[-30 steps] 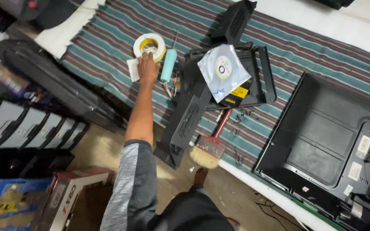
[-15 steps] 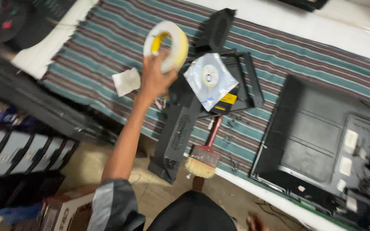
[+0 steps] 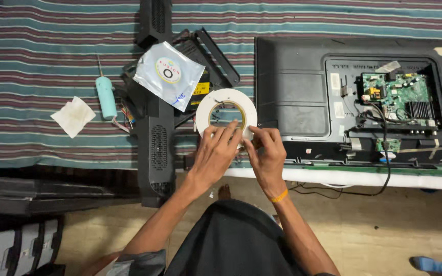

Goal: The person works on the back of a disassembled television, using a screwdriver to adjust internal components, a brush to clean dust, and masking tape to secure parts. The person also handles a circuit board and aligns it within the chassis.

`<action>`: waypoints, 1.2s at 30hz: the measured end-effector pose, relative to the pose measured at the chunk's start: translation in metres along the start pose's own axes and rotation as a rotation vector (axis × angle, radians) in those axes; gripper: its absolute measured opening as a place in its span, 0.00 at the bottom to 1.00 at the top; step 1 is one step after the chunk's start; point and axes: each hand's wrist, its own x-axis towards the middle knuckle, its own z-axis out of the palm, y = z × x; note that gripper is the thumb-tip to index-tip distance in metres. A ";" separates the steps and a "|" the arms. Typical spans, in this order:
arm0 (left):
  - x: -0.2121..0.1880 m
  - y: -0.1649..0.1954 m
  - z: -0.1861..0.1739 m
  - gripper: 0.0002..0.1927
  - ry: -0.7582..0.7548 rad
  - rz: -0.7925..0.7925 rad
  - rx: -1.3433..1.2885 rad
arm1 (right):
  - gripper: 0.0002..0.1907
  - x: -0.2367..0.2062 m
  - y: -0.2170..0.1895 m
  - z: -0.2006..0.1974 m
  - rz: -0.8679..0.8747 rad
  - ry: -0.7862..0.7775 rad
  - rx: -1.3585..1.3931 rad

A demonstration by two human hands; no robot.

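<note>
I hold a white roll of tape [image 3: 220, 101] with a yellow inner core in both hands, in front of my body above the table edge. My left hand [image 3: 216, 151] grips the roll's lower left rim. My right hand [image 3: 267, 151], with a yellow band at the wrist, pinches the lower right rim with its fingertips. Just to the right lies a black television [image 3: 303, 97] face down, its back panel off and a green circuit board [image 3: 395, 97] exposed.
A striped cloth [image 3: 37, 66] covers the table. On it lie a silver disc pouch [image 3: 169, 75], a teal pen-shaped tool [image 3: 106, 96], a crumpled white tissue [image 3: 73, 116] and long black plastic panels [image 3: 155, 138]. Black cables [image 3: 369, 189] hang off the edge; black frames [image 3: 26, 189] lean at left.
My left hand lifted the tape roll off the cloth and carried it right toward me. My right hand has joined it on the roll. The view shifted right over the television.
</note>
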 end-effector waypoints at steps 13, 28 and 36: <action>-0.041 -0.003 0.001 0.25 0.177 -0.336 -0.260 | 0.07 -0.007 0.080 0.004 0.660 0.047 1.065; -0.082 0.008 0.015 0.19 0.200 -0.731 -1.149 | 0.25 -0.077 0.087 0.039 0.110 -0.211 0.046; -0.076 0.054 0.044 0.21 -0.021 -0.583 -1.032 | 0.18 -0.097 0.049 -0.060 0.616 -0.110 0.539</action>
